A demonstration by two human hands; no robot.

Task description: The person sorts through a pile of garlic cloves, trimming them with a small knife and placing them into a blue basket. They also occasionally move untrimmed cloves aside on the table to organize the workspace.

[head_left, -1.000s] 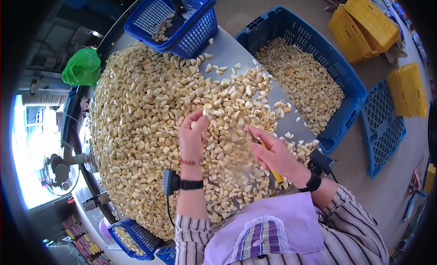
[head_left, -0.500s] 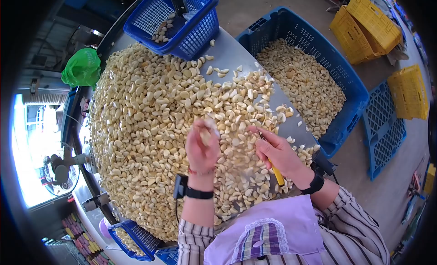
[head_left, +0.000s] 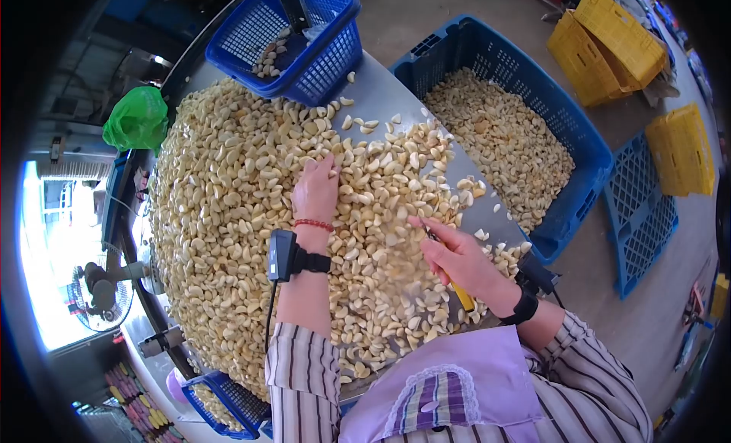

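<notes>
A wide heap of pale peeled garlic cloves (head_left: 228, 237) covers the metal table (head_left: 373, 81). My left hand (head_left: 315, 188) reaches palm down onto the cloves near the middle of the heap, its fingers bent and touching them; whether a clove is between them cannot be made out. To the right, my right hand (head_left: 457, 254) is closed around a thin knife with a yellow handle (head_left: 461, 297). The blade end points up and left, over a thinner patch of cloves, some of them blurred.
A blue basket (head_left: 324, 70) with a few cloves stands at the table's far edge. Right of the table is a large blue crate (head_left: 590, 150) of cloves. Yellow crates (head_left: 620, 39), a blue pallet (head_left: 640, 215), a green bag (head_left: 137, 116) and a fan (head_left: 103, 283) surround the area.
My left hand has moved up and left, from above the middle of the heap down onto the cloves, and turned palm down. My right hand with the knife has barely moved.
</notes>
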